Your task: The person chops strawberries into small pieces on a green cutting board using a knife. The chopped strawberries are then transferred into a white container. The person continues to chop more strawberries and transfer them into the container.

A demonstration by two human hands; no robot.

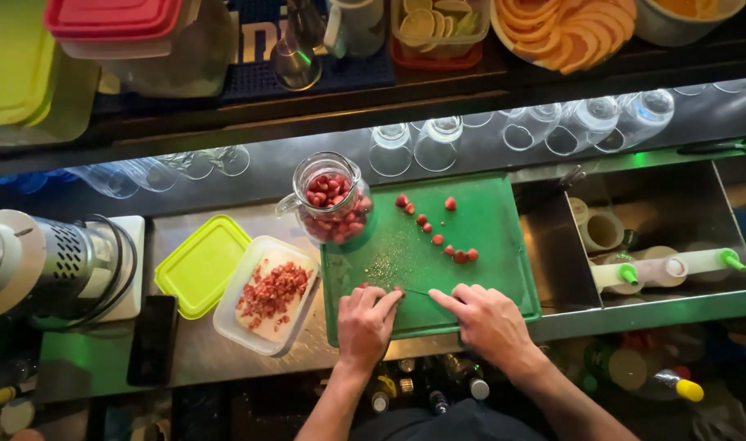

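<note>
far left: a steel machine with a perforated drum (pixel 58 261) sits on the counter, a dark flat phone (pixel 152 339) lying just in front of it.
lid: a lime green square plastic lid (pixel 200 265) lies flat, touching the tub beside it.
tub: a clear rectangular plastic tub (pixel 267 294) holds chopped red strawberry bits, right against the board's left edge.
jar: a round glass jar with a handle (pixel 334 200), packed with whole red strawberries, stands on the board's top left corner.
board: a green plastic cutting board (pixel 479 233); a loose trail of whole red strawberries (pixel 438 237) runs across its middle.
left hand (pixel 366 320): fingers curled down, pinning a small red strawberry (pixel 397 289) at the board's near edge.
right hand (pixel 485 320): closed around a knife handle, with the thin blade (pixel 415 291) pointing left at that berry.
risk: blade and left fingertips are very close; a wet berry could roll and bring the edge onto a finger, i'd say.
right: capped squeeze bottles (pixel 675 268) lie in a steel well.
</note>
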